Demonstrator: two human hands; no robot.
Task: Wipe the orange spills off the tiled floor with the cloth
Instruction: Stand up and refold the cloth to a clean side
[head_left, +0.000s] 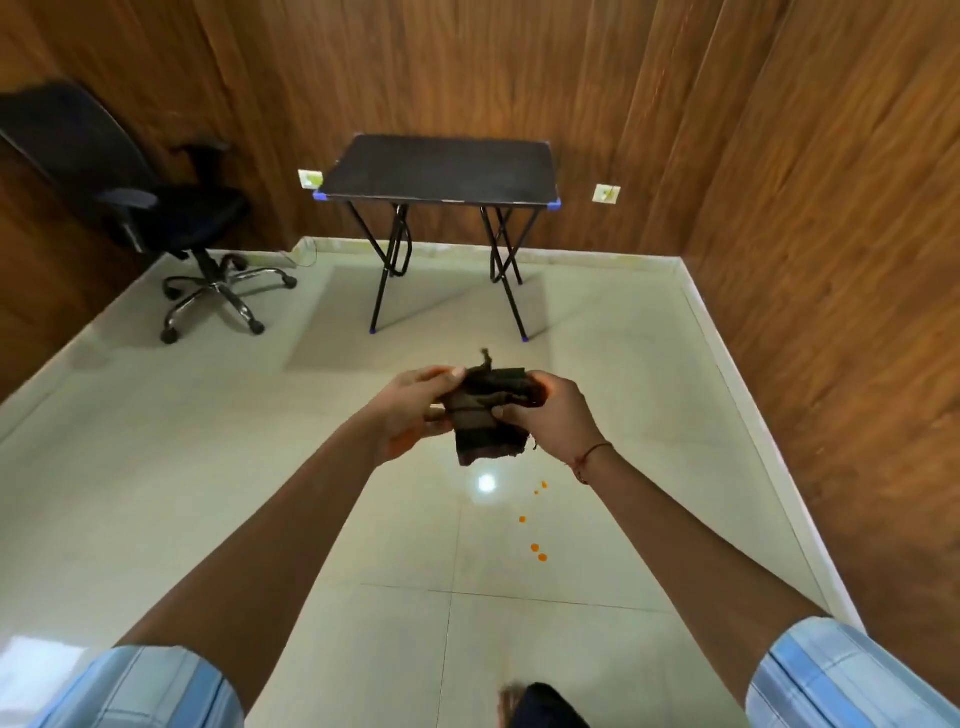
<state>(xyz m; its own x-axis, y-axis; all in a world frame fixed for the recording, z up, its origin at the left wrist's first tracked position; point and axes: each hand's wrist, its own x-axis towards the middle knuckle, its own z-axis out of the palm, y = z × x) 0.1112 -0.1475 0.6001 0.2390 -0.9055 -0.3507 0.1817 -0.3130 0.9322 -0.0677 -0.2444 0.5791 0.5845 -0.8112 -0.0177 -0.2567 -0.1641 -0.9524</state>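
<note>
A dark brown folded cloth (485, 415) is held out in front of me, well above the floor. My left hand (415, 410) grips its left side and my right hand (558, 413) grips its right side. Several small orange spills (538, 552) dot the pale tiled floor (260, 467) below and slightly right of the cloth, in a loose line from near my right wrist toward me. A bright light reflection shines on the tile just under the cloth.
A black folding table (441, 169) stands against the far wooden wall. A black office chair (171, 218) on wheels sits at the back left. Wooden walls close the room on the right. A dark foot (545, 709) shows at the bottom edge.
</note>
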